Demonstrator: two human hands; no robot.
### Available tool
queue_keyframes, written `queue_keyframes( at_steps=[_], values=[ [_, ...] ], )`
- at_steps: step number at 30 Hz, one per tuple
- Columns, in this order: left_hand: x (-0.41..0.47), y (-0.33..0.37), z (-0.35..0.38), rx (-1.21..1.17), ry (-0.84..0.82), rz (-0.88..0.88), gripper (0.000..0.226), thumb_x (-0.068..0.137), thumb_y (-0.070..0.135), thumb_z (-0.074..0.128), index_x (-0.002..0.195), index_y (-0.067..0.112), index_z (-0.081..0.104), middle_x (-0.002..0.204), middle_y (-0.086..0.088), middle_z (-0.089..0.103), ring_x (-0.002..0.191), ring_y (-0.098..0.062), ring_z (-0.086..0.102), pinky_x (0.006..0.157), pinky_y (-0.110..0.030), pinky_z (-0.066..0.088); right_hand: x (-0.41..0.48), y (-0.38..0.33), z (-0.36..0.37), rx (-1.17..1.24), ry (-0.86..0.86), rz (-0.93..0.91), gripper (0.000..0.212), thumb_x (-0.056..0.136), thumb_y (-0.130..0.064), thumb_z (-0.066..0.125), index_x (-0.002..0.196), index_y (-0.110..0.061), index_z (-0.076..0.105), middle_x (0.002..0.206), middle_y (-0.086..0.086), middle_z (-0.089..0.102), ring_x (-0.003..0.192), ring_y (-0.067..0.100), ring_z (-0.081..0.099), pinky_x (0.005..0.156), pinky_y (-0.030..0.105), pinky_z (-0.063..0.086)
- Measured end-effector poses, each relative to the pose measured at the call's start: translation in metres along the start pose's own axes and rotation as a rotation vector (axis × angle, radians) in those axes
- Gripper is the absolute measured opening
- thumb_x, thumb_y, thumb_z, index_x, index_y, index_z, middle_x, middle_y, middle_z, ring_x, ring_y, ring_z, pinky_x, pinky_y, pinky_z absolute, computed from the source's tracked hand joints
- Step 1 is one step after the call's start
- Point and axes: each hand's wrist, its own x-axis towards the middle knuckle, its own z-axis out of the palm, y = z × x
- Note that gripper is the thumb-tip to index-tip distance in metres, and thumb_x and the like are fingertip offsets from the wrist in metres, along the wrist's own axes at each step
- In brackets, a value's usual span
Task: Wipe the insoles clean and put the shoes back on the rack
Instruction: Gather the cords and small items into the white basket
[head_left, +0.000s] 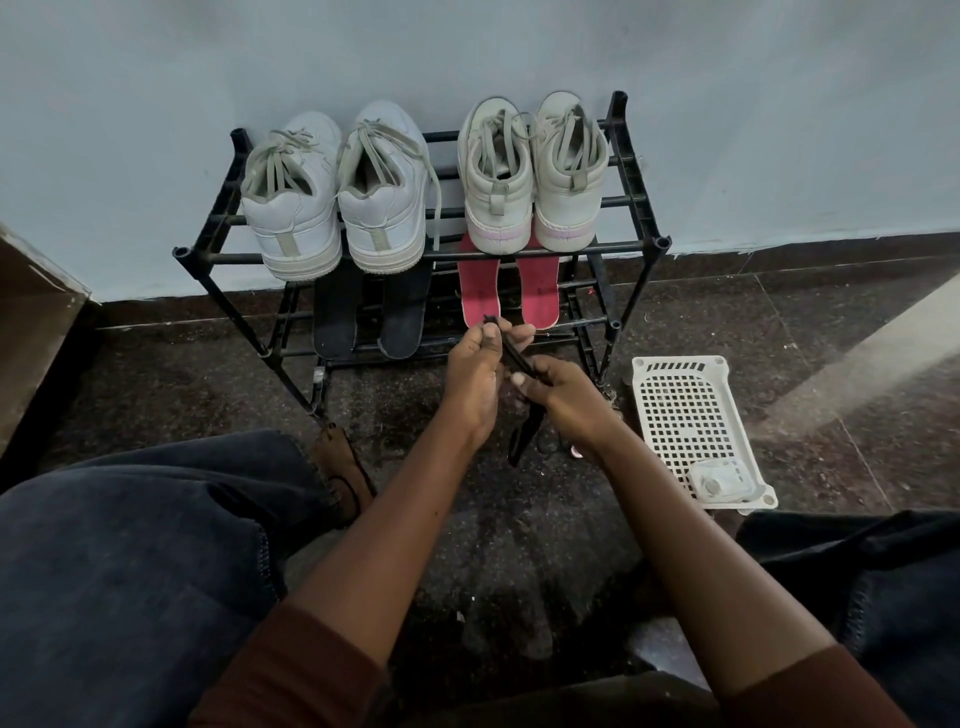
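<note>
Both your hands curl round a thin dark strip (511, 353): your left hand (475, 374) pinches its upper end and your right hand (566, 400) grips lower down. Whether it is a cloth or an insole seen edge-on is unclear. The 4 shoes (296, 208) sit on the rack (662, 242), with 2 pink insoles (480, 288) and 2 black insoles (335, 322) on the shelf below. A careless reach could knock an insole through the bars.

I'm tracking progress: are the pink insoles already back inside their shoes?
No, both pink insoles lie on a lower shelf of the rack, beneath the shoes standing on top.
</note>
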Motion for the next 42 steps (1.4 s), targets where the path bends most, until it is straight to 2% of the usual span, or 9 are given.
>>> queue_keyframes(
  at_steps=[8,11,14,17,21,26,30,35,42],
  values=[
    [0.006,0.004,-0.005,-0.232,0.153,-0.025,0.029,0.104,0.018,0.030,0.083,0.014,0.049,0.065,0.002,0.045,0.052,-0.006,0.047,0.071,-0.028,0.053,0.000,0.006,-0.013,0.006,-0.051,-0.002,0.021,0.096,-0.010,0.047,0.084,-0.012,0.066,0.059,-0.003,0.045,0.056,0.008,0.038,0.059,0.021,0.033],
    [0.008,0.009,-0.009,-0.288,0.197,-0.005,0.028,0.105,0.018,0.029,0.083,0.014,0.047,0.062,0.004,0.042,0.045,-0.004,0.039,0.053,-0.021,0.048,0.002,0.012,-0.018,-0.010,-0.072,0.044,0.021,0.095,-0.010,0.049,0.106,-0.010,0.067,0.060,-0.006,0.048,0.054,0.005,0.040,0.056,0.015,0.034],
    [0.013,0.014,-0.018,-0.301,0.248,0.027,0.030,0.105,0.014,0.026,0.081,0.014,0.045,0.065,0.002,0.038,0.041,-0.002,0.034,0.043,-0.016,0.032,0.004,0.022,-0.025,-0.067,-0.056,0.094,0.025,0.094,-0.010,0.051,0.104,0.010,0.063,0.061,-0.020,0.055,0.054,-0.005,0.048,0.064,0.018,0.037],
    [0.016,0.017,-0.028,-0.294,0.285,0.050,0.030,0.105,0.013,0.025,0.081,0.015,0.044,0.067,0.002,0.036,0.039,0.000,0.033,0.041,-0.015,0.029,0.004,0.027,-0.030,-0.123,-0.056,0.122,0.028,0.093,-0.008,0.053,0.102,0.017,0.058,0.071,-0.023,0.056,0.059,-0.017,0.052,0.068,0.018,0.038],
    [0.020,0.020,-0.038,-0.280,0.320,0.061,0.031,0.105,0.012,0.024,0.081,0.016,0.043,0.067,0.003,0.037,0.038,0.000,0.033,0.040,-0.014,0.027,0.004,0.028,-0.034,-0.219,-0.047,0.112,0.021,0.092,-0.012,0.055,0.097,0.005,0.068,0.098,-0.007,0.065,0.065,-0.009,0.053,0.069,0.018,0.040],
    [0.024,0.021,-0.046,-0.286,0.371,0.080,0.032,0.105,0.011,0.025,0.079,0.016,0.043,0.067,0.003,0.037,0.038,0.000,0.034,0.039,-0.014,0.027,0.001,0.028,-0.038,-0.259,-0.024,0.129,0.019,0.092,-0.012,0.055,0.101,-0.001,0.069,0.061,-0.024,0.059,0.053,-0.010,0.050,0.053,0.005,0.036],
    [0.027,0.021,-0.051,-0.280,0.407,0.095,0.032,0.105,0.012,0.025,0.080,0.016,0.044,0.067,0.003,0.037,0.037,0.000,0.034,0.038,-0.014,0.027,-0.002,0.023,-0.039,-0.303,-0.017,0.133,0.021,0.092,-0.013,0.055,0.105,-0.005,0.070,0.076,-0.025,0.060,0.066,-0.008,0.052,0.060,0.008,0.037],
    [0.025,0.016,-0.046,-0.198,0.376,0.116,0.030,0.105,0.014,0.025,0.083,0.015,0.046,0.068,0.002,0.038,0.041,0.000,0.035,0.042,-0.015,0.030,-0.001,0.019,-0.038,-0.419,0.011,0.111,0.020,0.092,-0.014,0.055,0.105,-0.007,0.069,0.039,-0.030,0.045,0.043,-0.013,0.045,0.045,0.004,0.031],
    [0.019,0.005,-0.031,0.035,0.127,0.082,0.015,0.099,0.007,0.044,0.088,0.016,0.048,0.071,0.002,0.041,0.049,-0.001,0.038,0.049,-0.016,0.034,0.004,0.000,-0.032,-0.557,0.020,0.033,0.018,0.090,-0.017,0.058,0.102,-0.015,0.071,0.091,-0.005,0.069,0.079,0.004,0.053,0.061,0.010,0.034]
  ],
)
